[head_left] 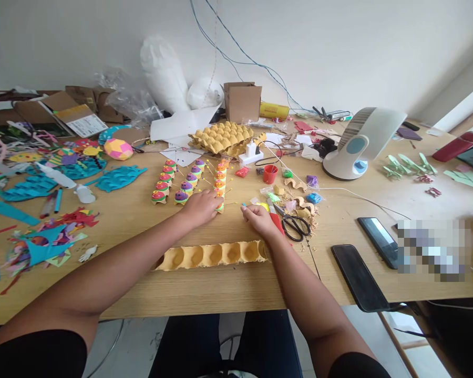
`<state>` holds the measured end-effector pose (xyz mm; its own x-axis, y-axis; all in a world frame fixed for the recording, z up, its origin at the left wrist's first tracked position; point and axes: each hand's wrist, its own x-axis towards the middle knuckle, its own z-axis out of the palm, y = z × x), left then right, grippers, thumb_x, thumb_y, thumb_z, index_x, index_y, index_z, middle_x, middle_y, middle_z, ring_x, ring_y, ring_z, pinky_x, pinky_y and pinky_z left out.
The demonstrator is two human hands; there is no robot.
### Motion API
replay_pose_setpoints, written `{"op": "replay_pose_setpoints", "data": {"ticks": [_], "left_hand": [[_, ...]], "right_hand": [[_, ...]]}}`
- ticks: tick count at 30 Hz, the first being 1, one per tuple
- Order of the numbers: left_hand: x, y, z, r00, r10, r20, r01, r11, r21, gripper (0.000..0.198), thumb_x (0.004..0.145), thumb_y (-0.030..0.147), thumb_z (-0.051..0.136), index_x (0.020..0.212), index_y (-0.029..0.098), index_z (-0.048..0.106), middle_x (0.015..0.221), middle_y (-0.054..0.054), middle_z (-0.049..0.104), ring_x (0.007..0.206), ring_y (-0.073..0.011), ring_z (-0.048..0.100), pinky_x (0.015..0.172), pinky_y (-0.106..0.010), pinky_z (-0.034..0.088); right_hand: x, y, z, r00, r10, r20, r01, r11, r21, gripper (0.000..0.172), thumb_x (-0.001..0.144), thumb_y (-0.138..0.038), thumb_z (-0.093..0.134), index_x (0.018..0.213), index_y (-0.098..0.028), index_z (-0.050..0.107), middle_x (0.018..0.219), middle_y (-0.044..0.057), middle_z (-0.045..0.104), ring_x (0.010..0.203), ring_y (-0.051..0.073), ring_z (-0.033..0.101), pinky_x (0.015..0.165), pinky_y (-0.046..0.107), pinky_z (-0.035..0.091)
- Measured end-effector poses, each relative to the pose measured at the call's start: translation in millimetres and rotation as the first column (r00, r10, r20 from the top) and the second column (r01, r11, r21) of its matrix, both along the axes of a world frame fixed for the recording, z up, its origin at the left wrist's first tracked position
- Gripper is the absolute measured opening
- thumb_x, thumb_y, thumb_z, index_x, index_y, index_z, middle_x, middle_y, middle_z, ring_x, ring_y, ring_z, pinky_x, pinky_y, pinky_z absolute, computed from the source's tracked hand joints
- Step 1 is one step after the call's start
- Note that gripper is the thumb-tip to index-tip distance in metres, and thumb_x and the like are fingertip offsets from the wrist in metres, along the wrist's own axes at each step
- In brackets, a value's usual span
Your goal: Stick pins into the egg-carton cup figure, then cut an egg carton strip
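My left hand (202, 207) is closed at the near end of a painted egg-carton caterpillar (220, 181) in orange, yellow and green. Yellow-tipped feelers stick out on its right side. My right hand (258, 216) is pinched a little to the right; a tiny bluish tip shows at its fingers, too small to name. To the left stand a purple-and-green caterpillar (186, 186) and a red-and-green caterpillar (162, 185). A bare yellow egg-carton strip (214, 255) lies in front of my hands, cups facing up.
Black-handled scissors (295, 226) lie by my right hand, near carton scraps and a red cup (270, 174). Egg trays (223, 135) sit behind. A fan (358, 144) and phones (358, 278) are on the right, blue cartons (120, 178) and paper scraps on the left.
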<state>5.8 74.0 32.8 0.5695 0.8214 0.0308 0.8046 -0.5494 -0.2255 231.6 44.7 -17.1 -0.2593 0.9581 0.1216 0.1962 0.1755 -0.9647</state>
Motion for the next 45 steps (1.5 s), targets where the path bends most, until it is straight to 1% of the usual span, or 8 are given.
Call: {"op": "replay_pose_setpoints", "data": {"ticks": [19,25,29,32,35,39,42,45], "left_hand": [[-11,19,-12.0,0.998,0.011,0.054,-0.013,0.999,0.051,0.027,0.089,0.018,0.058,0.115,0.02,0.067,0.112,-0.013,0.064,0.106,-0.0301,0.058,0.081,-0.038,0.045],[-9,18,-4.7,0.994,0.052,0.099,-0.058,0.997,0.05,0.032,0.088,0.016,0.062,0.12,0.019,0.066,0.117,-0.014,0.062,0.11,-0.031,0.056,0.082,-0.038,0.044],[-9,-9,10.3,0.992,0.063,0.11,-0.071,0.995,0.067,0.034,0.091,0.021,0.061,0.124,0.02,0.064,0.117,-0.014,0.064,0.114,-0.031,0.056,0.087,-0.039,0.045],[-12,-47,16.0,0.985,0.039,0.168,-0.033,0.999,-0.04,0.034,0.096,0.035,0.057,0.127,0.024,0.063,0.119,-0.01,0.067,0.115,-0.0287,0.058,0.093,-0.039,0.046],[-17,-91,8.9,0.964,-0.058,0.258,0.112,0.973,-0.201,0.05,0.095,0.053,0.057,0.138,0.026,0.058,0.13,-0.008,0.066,0.121,-0.0274,0.058,0.101,-0.04,0.045],[-22,-131,-10.3,0.939,-0.101,0.328,0.178,0.96,-0.214,0.071,0.087,0.056,0.068,0.149,0.028,0.047,0.144,-0.009,0.058,0.134,-0.0305,0.05,0.111,-0.044,0.039],[-23,-139,-16.4,0.924,-0.109,0.368,0.212,0.944,-0.252,0.056,0.092,0.043,0.066,0.144,0.029,0.053,0.136,-0.007,0.064,0.127,-0.0258,0.057,0.105,-0.038,0.044],[-23,-132,-12.5,0.93,-0.096,0.355,0.207,0.934,-0.29,0.026,0.097,0.03,0.057,0.12,0.029,0.068,0.112,-0.005,0.072,0.105,-0.0215,0.065,0.088,-0.033,0.048]], "right_hand": [[-2,1,1.0,0.997,0.059,0.052,-0.06,0.998,0.011,0.058,0.087,-0.067,0.051,0.052,-0.021,0.045,0.053,-0.003,0.038,0.054,0.011,0.034,0.057,0.029,0.028],[-1,1,0.4,0.996,0.055,0.063,-0.055,0.998,-0.004,0.058,0.086,-0.069,0.05,0.053,-0.022,0.044,0.053,-0.002,0.037,0.054,0.012,0.033,0.055,0.028,0.027],[-1,1,-1.2,0.996,0.062,0.069,-0.063,0.998,0.001,0.056,0.087,-0.067,0.05,0.054,-0.022,0.043,0.053,-0.003,0.036,0.055,0.012,0.033,0.055,0.028,0.028],[-2,2,-2.6,0.997,0.035,0.067,-0.037,0.999,0.03,0.05,0.089,-0.059,0.048,0.057,-0.021,0.046,0.056,-0.002,0.041,0.058,0.013,0.039,0.06,0.028,0.033],[-3,4,-5.1,0.999,-0.038,0.036,0.035,0.996,0.079,0.032,0.089,-0.046,0.05,0.07,-0.021,0.057,0.069,0.0,0.054,0.071,0.016,0.05,0.071,0.028,0.04],[-4,8,-10.3,0.993,-0.113,-0.014,0.114,0.991,0.069,0.02,0.085,-0.029,0.047,0.095,-0.021,0.063,0.081,0.001,0.058,0.079,0.017,0.052,0.076,0.028,0.042],[-4,10,-13.7,0.988,-0.151,0.002,0.15,0.984,0.092,0.021,0.082,-0.021,0.044,0.094,-0.021,0.061,0.083,0.001,0.061,0.082,0.017,0.055,0.08,0.029,0.043],[-4,10,-14.9,0.981,-0.193,0.016,0.189,0.974,0.122,0.02,0.085,-0.022,0.044,0.096,-0.022,0.06,0.09,0.003,0.067,0.085,0.018,0.058,0.083,0.03,0.043]]}}
